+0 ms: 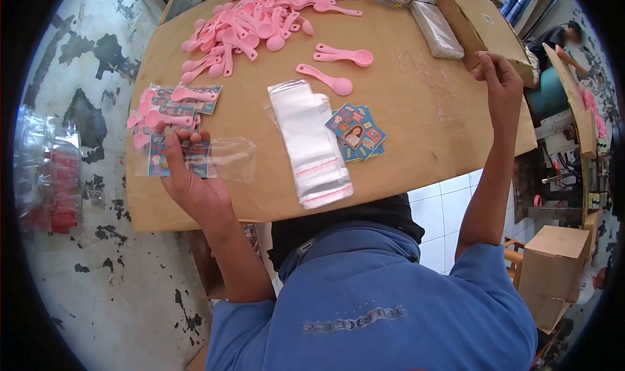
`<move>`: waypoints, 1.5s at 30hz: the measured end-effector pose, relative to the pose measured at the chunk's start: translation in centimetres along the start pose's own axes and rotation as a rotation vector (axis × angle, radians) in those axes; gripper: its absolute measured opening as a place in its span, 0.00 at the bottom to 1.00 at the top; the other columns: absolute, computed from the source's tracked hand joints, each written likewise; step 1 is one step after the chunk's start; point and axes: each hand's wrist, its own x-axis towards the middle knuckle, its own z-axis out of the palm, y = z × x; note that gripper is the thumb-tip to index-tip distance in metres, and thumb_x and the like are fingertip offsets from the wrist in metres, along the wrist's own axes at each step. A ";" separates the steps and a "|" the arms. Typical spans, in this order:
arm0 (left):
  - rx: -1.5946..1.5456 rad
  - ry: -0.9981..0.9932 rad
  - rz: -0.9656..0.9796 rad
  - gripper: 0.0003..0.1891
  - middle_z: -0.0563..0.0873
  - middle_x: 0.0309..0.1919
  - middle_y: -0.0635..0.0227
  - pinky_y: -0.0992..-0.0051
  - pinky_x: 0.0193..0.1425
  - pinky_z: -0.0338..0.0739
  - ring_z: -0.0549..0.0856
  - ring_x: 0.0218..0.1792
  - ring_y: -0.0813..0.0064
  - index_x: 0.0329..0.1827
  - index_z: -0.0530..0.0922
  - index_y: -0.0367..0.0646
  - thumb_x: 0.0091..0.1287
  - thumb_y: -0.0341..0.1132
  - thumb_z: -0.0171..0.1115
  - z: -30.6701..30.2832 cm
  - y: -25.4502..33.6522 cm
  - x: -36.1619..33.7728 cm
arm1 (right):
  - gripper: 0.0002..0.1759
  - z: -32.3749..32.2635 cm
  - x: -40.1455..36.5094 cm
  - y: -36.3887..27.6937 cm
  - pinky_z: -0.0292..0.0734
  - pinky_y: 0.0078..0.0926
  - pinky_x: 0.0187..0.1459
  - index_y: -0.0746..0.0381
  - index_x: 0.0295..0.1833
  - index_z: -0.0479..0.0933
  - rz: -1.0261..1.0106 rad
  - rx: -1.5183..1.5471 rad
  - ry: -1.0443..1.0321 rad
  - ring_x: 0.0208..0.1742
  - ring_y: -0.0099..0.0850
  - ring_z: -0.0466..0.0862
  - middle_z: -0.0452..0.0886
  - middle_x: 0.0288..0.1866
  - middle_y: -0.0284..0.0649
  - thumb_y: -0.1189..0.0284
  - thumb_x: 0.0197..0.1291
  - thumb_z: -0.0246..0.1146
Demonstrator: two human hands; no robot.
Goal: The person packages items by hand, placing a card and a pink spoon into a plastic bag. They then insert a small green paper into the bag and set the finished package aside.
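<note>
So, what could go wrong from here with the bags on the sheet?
The stack of clear bags reaches the near edge of the cardboard sheet and may slide off. The left hand holds a carded bag beside the packed bags at the sheet's left edge; a nudge could drop them.

I'm counting three loose pink spoons [323, 78] mid-table beside a heap [247, 19] too thick to tally, one stack of clear bags [309, 143], one fan of printed cards [355, 133], two cardboard boxes [482, 23], and filled packets [172, 107] overlapping too much to number.
</note>
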 end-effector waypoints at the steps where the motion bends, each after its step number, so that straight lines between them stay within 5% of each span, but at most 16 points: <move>1: -0.023 -0.009 -0.017 0.19 0.85 0.39 0.69 0.67 0.55 0.82 0.83 0.40 0.77 0.69 0.77 0.38 0.80 0.34 0.64 0.0 -0.1 0.2 | 0.15 0.2 -0.2 -0.2 0.83 0.22 0.49 0.65 0.56 0.87 0.022 0.009 0.045 0.46 0.24 0.89 0.91 0.42 0.38 0.66 0.75 0.67; 4: -0.099 -0.024 -0.095 0.18 0.85 0.41 0.69 0.67 0.56 0.82 0.82 0.41 0.77 0.68 0.77 0.39 0.79 0.34 0.65 0.0 -0.7 0.3 | 0.14 2.4 -1.5 -2.3 0.82 0.25 0.48 0.62 0.55 0.88 -0.141 -0.241 0.032 0.47 0.22 0.89 0.91 0.41 0.36 0.64 0.76 0.66; 7: -0.204 -0.034 -0.207 0.18 0.85 0.42 0.69 0.67 0.56 0.82 0.82 0.41 0.77 0.68 0.78 0.39 0.79 0.33 0.65 0.4 -1.8 0.2 | 0.13 4.6 -3.1 -4.2 0.82 0.29 0.48 0.62 0.55 0.88 0.043 -0.214 -0.039 0.50 0.25 0.90 0.91 0.43 0.39 0.65 0.74 0.67; 8: -0.244 -0.048 -0.238 0.18 0.85 0.42 0.68 0.67 0.56 0.82 0.83 0.41 0.76 0.68 0.78 0.39 0.79 0.33 0.66 0.3 -2.3 0.2 | 0.13 5.6 -3.7 -4.3 0.82 0.32 0.51 0.63 0.55 0.87 -0.321 -0.413 -0.092 0.52 0.30 0.89 0.90 0.46 0.44 0.67 0.71 0.68; 10: -0.364 -0.053 -0.317 0.19 0.85 0.45 0.64 0.70 0.58 0.82 0.82 0.42 0.75 0.69 0.76 0.36 0.78 0.30 0.65 0.5 -2.5 0.1 | 0.13 8.8 -6.1 -6.7 0.82 0.33 0.52 0.63 0.55 0.86 -0.451 -0.295 -0.223 0.49 0.37 0.89 0.89 0.48 0.46 0.70 0.69 0.69; 12: -0.314 -0.039 -0.316 0.20 0.85 0.44 0.64 0.67 0.58 0.82 0.83 0.42 0.75 0.69 0.76 0.38 0.79 0.34 0.66 1.3 -2.5 -0.4 | 0.12 10.7 -8.4 -8.5 0.82 0.33 0.47 0.63 0.56 0.86 -0.261 -0.013 -0.455 0.45 0.37 0.87 0.88 0.46 0.45 0.71 0.69 0.69; 18: -0.301 -0.070 -0.306 0.21 0.85 0.45 0.65 0.65 0.59 0.82 0.83 0.43 0.74 0.70 0.75 0.39 0.80 0.40 0.65 2.7 -3.0 -2.4 | 0.19 15.3 -12.2 -12.5 0.79 0.28 0.36 0.65 0.62 0.79 -0.135 0.274 -0.539 0.35 0.31 0.84 0.86 0.41 0.43 0.70 0.71 0.70; 22: -0.214 -0.100 -0.202 0.22 0.84 0.44 0.67 0.65 0.60 0.82 0.83 0.42 0.76 0.71 0.74 0.41 0.81 0.43 0.64 3.9 -3.1 -3.7 | 0.28 16.6 -13.4 -14.0 0.77 0.22 0.36 0.65 0.72 0.67 0.136 0.463 -0.774 0.35 0.23 0.84 0.85 0.37 0.41 0.71 0.72 0.69; 28: -0.234 -0.057 -0.183 0.23 0.83 0.40 0.68 0.66 0.53 0.84 0.83 0.39 0.78 0.69 0.73 0.43 0.81 0.47 0.63 2.1 -3.1 -2.9 | 0.23 15.9 -13.3 -14.2 0.77 0.22 0.37 0.65 0.71 0.69 0.385 0.852 -0.864 0.33 0.22 0.83 0.85 0.35 0.39 0.75 0.75 0.64; 31: -0.379 0.026 -0.246 0.23 0.83 0.40 0.69 0.67 0.54 0.83 0.82 0.39 0.78 0.69 0.73 0.43 0.82 0.48 0.63 0.3 -3.3 -1.7 | 0.20 15.4 -11.0 -13.2 0.78 0.22 0.37 0.65 0.70 0.70 0.166 0.574 -0.693 0.33 0.21 0.83 0.85 0.35 0.40 0.76 0.76 0.61; 35: -0.328 0.019 -0.227 0.23 0.82 0.40 0.69 0.67 0.55 0.82 0.82 0.39 0.78 0.68 0.73 0.43 0.81 0.49 0.63 0.5 -2.9 -2.1 | 0.16 17.1 -6.4 -11.6 0.83 0.35 0.41 0.63 0.63 0.78 -0.274 -0.042 -0.643 0.37 0.36 0.87 0.88 0.42 0.50 0.74 0.72 0.63; 38: -0.339 -0.010 -0.261 0.23 0.82 0.40 0.68 0.68 0.55 0.82 0.82 0.39 0.77 0.68 0.74 0.43 0.81 0.48 0.64 1.5 -2.9 -3.3 | 0.13 21.1 -4.3 -8.3 0.85 0.42 0.44 0.62 0.56 0.80 -0.838 -0.264 -0.380 0.42 0.45 0.88 0.86 0.46 0.51 0.70 0.69 0.65; 45: -0.365 -0.034 -0.298 0.22 0.83 0.41 0.67 0.69 0.57 0.81 0.82 0.40 0.77 0.68 0.74 0.42 0.80 0.46 0.65 1.2 -2.8 -4.1 | 0.13 24.5 -2.2 -8.3 0.85 0.44 0.45 0.59 0.52 0.79 -0.779 -0.557 -0.635 0.44 0.46 0.88 0.82 0.41 0.45 0.69 0.64 0.68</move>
